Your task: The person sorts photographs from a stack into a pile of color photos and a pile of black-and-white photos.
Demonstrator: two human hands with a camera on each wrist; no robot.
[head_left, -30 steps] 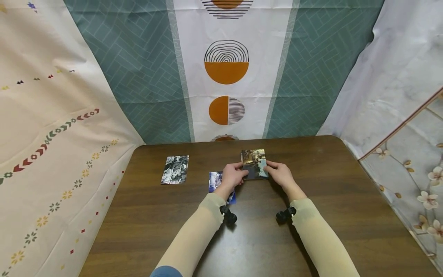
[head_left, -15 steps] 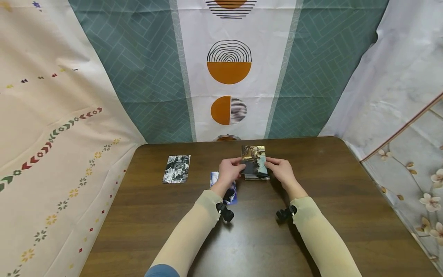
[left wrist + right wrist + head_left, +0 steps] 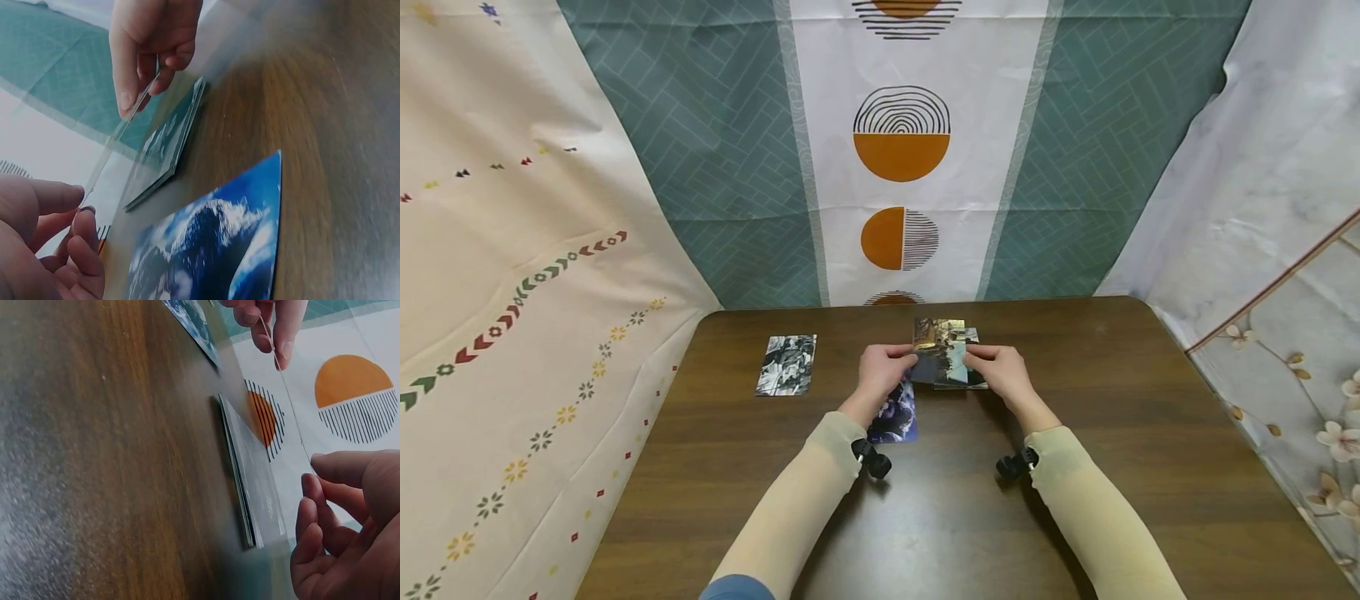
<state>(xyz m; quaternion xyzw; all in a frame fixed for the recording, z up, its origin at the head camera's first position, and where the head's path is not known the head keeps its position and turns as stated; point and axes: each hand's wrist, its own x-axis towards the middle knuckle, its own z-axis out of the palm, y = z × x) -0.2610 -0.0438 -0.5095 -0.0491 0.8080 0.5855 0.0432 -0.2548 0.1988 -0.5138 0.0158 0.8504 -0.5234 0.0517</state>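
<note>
Both hands pinch opposite edges of a picture card [image 3: 938,354] printed in gold, dark and pale blue tones. My left hand [image 3: 878,377] has its left edge between thumb and fingers; my right hand [image 3: 1006,375] has the right edge. In the right wrist view the card [image 3: 290,403] is seen edge-on, raised off the table. Beneath it lies a small stack of cards [image 3: 236,472], partly covered in the head view. A blue-violet picture card [image 3: 895,417] lies flat under the left wrist, partly hidden by it. Farther left rests a black-and-white picture card [image 3: 786,365].
The brown wooden table [image 3: 940,533] has its far edge against a hanging teal and white cloth [image 3: 1030,250]. Patterned cloths [image 3: 550,350] hang along the left and right sides. Each wrist wears a small black camera [image 3: 871,458].
The top card has come up off the stack and shifted left, uncovering the stack's right part. The left hand has moved left, showing more of the blue-violet card.
</note>
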